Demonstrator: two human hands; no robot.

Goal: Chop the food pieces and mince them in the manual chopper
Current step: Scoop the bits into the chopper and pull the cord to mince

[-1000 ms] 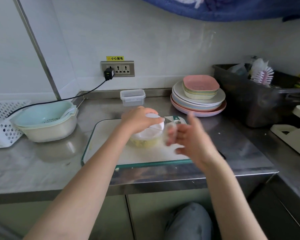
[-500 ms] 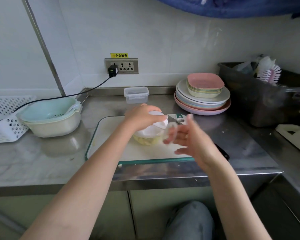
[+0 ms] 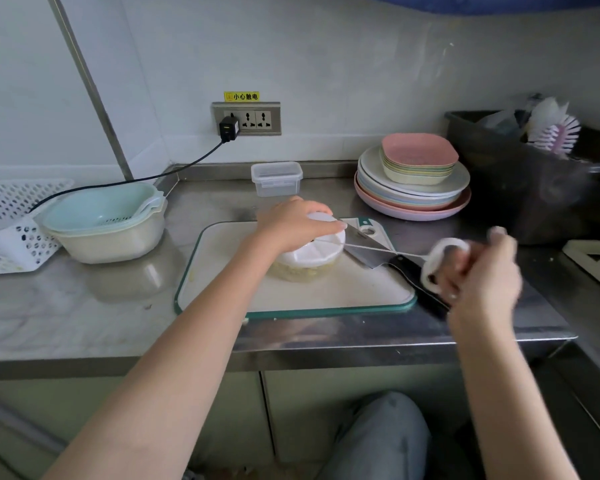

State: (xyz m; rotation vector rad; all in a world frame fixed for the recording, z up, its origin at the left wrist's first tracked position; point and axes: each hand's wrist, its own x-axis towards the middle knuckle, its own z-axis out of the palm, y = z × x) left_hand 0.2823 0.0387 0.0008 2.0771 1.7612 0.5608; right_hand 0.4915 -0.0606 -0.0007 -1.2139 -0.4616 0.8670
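The manual chopper [image 3: 309, 263] stands on the white cutting board [image 3: 347, 289]; it has a white lid over a clear bowl holding yellowish minced food. My left hand [image 3: 293, 221] presses down on the lid. My right hand [image 3: 478, 271] grips the white ring pull handle [image 3: 437, 261] out to the right, past the board's right edge. A thin cord [image 3: 378, 249] runs taut from the lid to the handle. A knife [image 3: 392, 259] with a black handle lies across the board's right side under the cord.
A nested mint colander and cream bowl [image 3: 104, 221] sits at the left beside a white basket [image 3: 11, 226]. A small clear lidded box [image 3: 276, 178] and stacked plates [image 3: 413, 181] stand behind the board. A dark bin [image 3: 534, 174] with a brush is at the right. A charger cable [image 3: 125, 181] crosses the back left.
My right hand has swung from next to the chopper far out to the right, drawing the pull cord out of the lid. My left hand has stayed on the lid.
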